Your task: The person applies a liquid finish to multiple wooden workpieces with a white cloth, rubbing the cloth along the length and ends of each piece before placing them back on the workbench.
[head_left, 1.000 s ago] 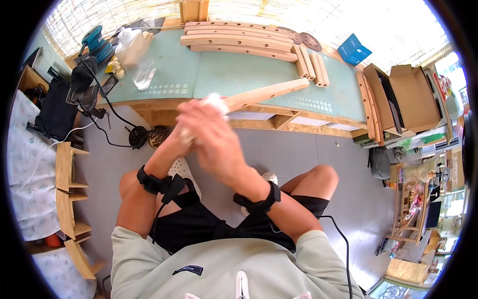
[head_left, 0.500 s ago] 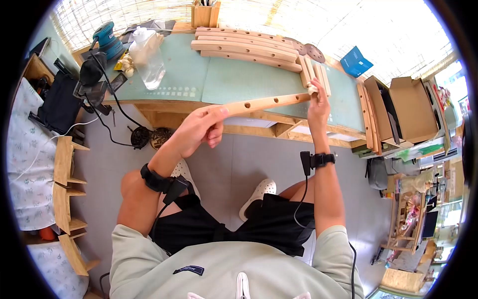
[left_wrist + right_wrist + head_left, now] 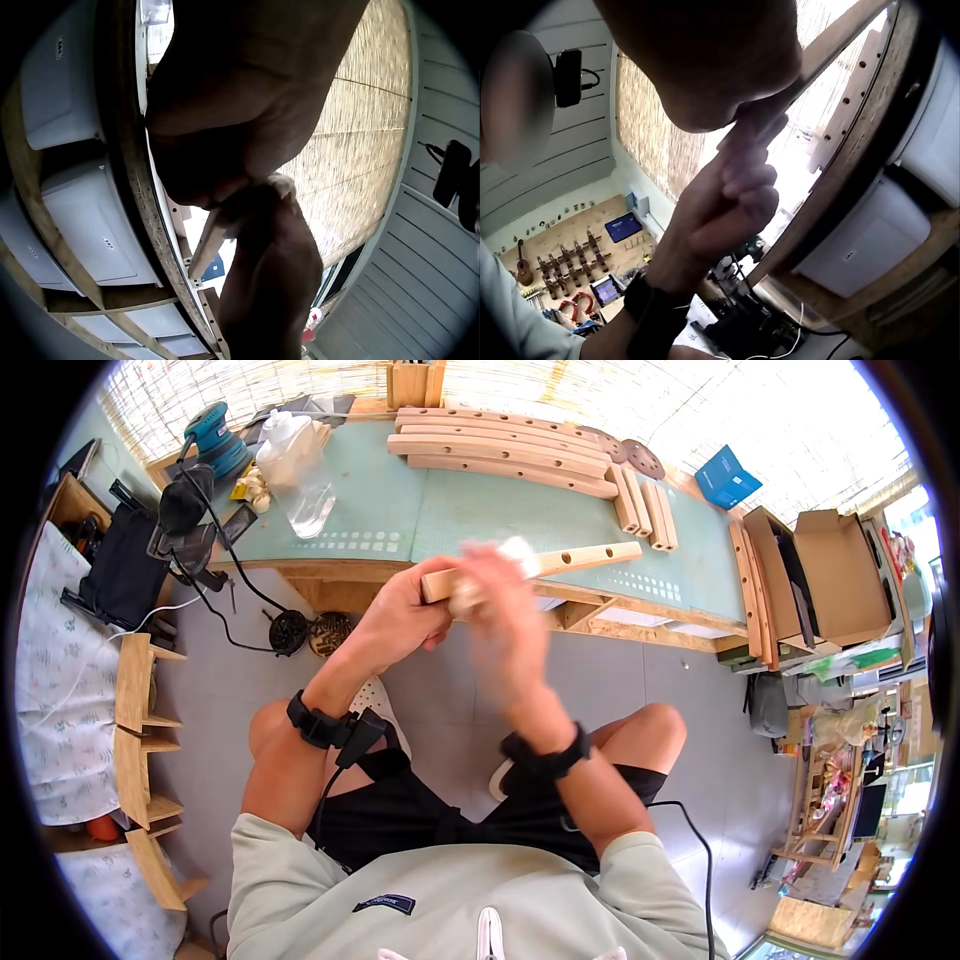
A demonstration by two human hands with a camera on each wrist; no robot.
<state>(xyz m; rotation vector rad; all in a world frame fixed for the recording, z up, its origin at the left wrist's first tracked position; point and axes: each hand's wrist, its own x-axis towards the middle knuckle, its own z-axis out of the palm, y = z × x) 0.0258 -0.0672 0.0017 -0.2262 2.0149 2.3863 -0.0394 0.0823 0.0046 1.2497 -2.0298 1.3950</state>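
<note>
Right hand (image 3: 508, 625), gripping cloth (image 3: 518, 556), drawn near left hand (image 3: 393, 622) | left fingers grip bar (image 3: 598, 557)

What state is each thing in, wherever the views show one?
Drilled wooden bar: raised, gripped near one end by the left hand.
White wad: blurred, held against the bar by the right hand.
Long bars: lying side by side.
Cardboard box: open, flap raised.
Sander: upright; on or off, cannot tell.
Plastic bottle: upright.

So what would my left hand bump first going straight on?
Probably the blurred right hand, at the wooden bar your left hand grips, though depth is hard to judge.
</note>
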